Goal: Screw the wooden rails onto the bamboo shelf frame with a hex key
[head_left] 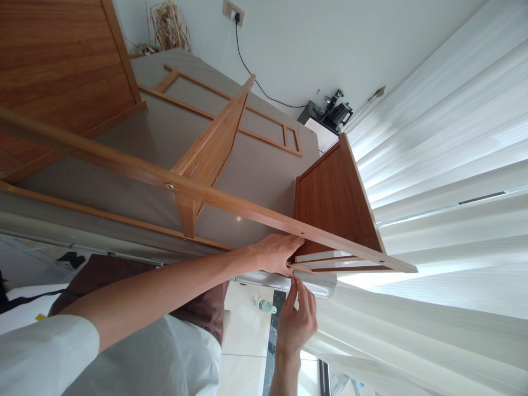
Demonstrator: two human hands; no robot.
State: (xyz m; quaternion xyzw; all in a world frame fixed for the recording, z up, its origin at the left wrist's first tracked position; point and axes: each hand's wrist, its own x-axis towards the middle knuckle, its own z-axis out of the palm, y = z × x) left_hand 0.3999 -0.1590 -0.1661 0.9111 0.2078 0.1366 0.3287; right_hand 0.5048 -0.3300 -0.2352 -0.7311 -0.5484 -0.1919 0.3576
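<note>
A wooden frame with long rails (231, 201) and upright panels stands on a grey-brown covered surface. My left hand (277, 254) reaches across to its right end, the fingers wrapped round the wood near the short crossbars. Just below, my right hand (297, 316) has thumb and forefinger pinched on something small and thin at the frame's edge; its kind is too small to make out. A middle wooden panel (218, 143) and a right end panel (330, 198) join the long rail. One metal fastener (169, 186) shows in the rail.
A slim wooden frame (272, 146) lies flat behind the middle panel. A large wooden panel (61, 60) rises at left. White curtains (454, 231) hang at right. A plastic bottle (265, 306) lies on the floor. A black kettle (341, 114) stands near the wall.
</note>
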